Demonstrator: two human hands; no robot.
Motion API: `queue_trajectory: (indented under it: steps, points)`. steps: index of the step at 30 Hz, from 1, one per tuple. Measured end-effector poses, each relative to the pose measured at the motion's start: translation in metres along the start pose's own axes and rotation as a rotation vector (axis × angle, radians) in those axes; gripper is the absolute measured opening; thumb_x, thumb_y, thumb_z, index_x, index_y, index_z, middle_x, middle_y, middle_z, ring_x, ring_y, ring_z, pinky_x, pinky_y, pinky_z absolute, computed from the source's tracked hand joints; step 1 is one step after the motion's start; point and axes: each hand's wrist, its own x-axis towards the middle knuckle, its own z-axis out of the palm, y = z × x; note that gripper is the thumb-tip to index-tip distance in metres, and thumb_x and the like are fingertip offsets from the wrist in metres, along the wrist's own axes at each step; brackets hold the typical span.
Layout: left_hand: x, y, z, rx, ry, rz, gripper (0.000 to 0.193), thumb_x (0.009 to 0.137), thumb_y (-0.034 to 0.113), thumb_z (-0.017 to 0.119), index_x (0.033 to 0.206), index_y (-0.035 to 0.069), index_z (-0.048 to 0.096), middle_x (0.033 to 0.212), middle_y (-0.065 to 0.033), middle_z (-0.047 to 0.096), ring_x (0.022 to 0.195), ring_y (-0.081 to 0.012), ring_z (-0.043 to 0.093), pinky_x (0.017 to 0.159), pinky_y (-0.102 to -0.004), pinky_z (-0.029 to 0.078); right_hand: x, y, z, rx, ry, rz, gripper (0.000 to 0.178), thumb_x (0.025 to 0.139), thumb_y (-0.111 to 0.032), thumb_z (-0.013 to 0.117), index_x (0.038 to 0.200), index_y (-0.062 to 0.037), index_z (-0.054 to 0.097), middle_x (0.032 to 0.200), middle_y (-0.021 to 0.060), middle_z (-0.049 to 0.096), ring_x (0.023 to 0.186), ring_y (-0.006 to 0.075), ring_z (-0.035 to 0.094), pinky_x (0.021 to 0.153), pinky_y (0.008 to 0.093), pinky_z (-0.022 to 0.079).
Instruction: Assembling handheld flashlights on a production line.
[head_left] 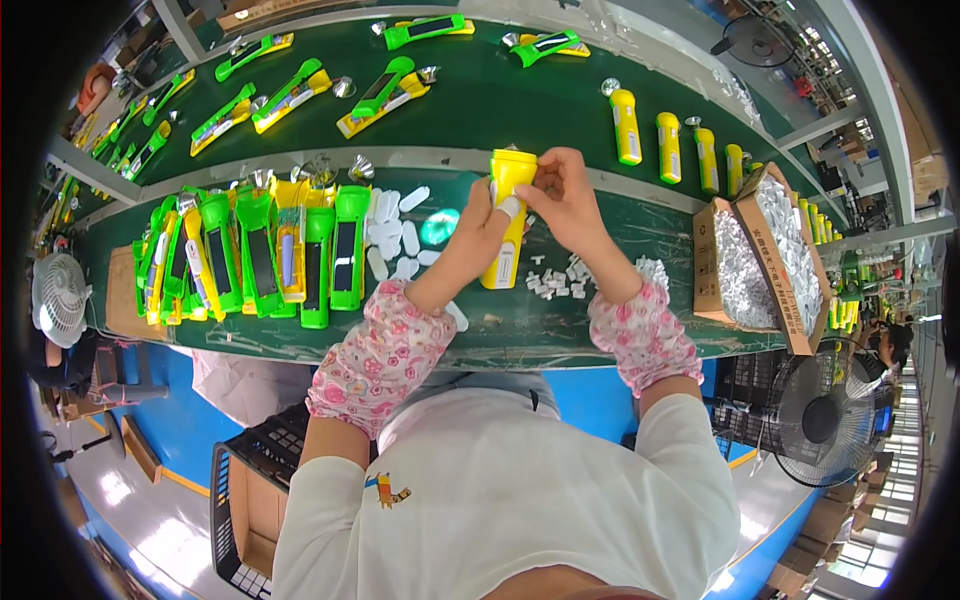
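Yellow flashlight [508, 250], one: over the green bench [625, 220], head end away from the wearer, barrel gripped by the left hand [486, 224]; fingers of the right hand [568, 200] bent in at its head, whether pinching a part cannot be told. Judged risks: a slack left grip could let the barrel turn; a dropped flashlight could scatter the small white pieces [556, 281] nearby.

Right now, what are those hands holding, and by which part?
A yellow flashlight: the left hand grips its upper body; the right hand is at its wide head.
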Motion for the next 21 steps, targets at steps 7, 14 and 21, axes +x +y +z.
queue_trajectory:
  steps: [7, 14, 21]
  points:
    - [0.132, -0.008, -0.027, -0.116, 0.155, -0.093, 0.026, 0.097, 0.024, 0.047, 0.111, 0.003, 0.041, 0.097, -0.0128, 0.058, 0.076, -0.0212, 0.062, 0.064, -0.0355, 0.056, 0.226, 0.093, -0.116, -1.275, 0.248, -0.239, 0.066, 0.072, -0.013, 0.075, 0.130, -0.0112, 0.044, 0.129, 0.0156, 0.047, 0.116, 0.0308, 0.052, 0.088, 0.0405, 0.049]
    - [0.214, -0.042, -0.029, -0.133, 0.283, -0.135, 0.029, 0.096, 0.020, 0.050, 0.114, 0.002, 0.035, 0.097, -0.0128, 0.058, 0.073, -0.0222, 0.063, 0.063, -0.0381, 0.056, 0.342, 0.173, -0.147, -1.641, -0.114, -0.014, 0.077, 0.074, 0.000, 0.066, 0.141, -0.0274, 0.038, 0.146, 0.0045, 0.038, 0.143, 0.0253, 0.023, 0.108, 0.0579, 0.029]
    - [0.262, -0.082, -0.057, 0.529, 0.530, -0.086, 0.036, 0.085, 0.023, 0.065, 0.105, -0.006, 0.059, 0.087, -0.0215, 0.062, 0.085, -0.0360, 0.060, 0.078, -0.0423, 0.049, 0.313, 0.111, -0.155, -1.218, -0.212, -0.044, 0.061, 0.066, -0.022, 0.081, 0.123, -0.0143, 0.059, 0.113, 0.0118, 0.060, 0.112, 0.0305, 0.057, 0.095, 0.0424, 0.045]
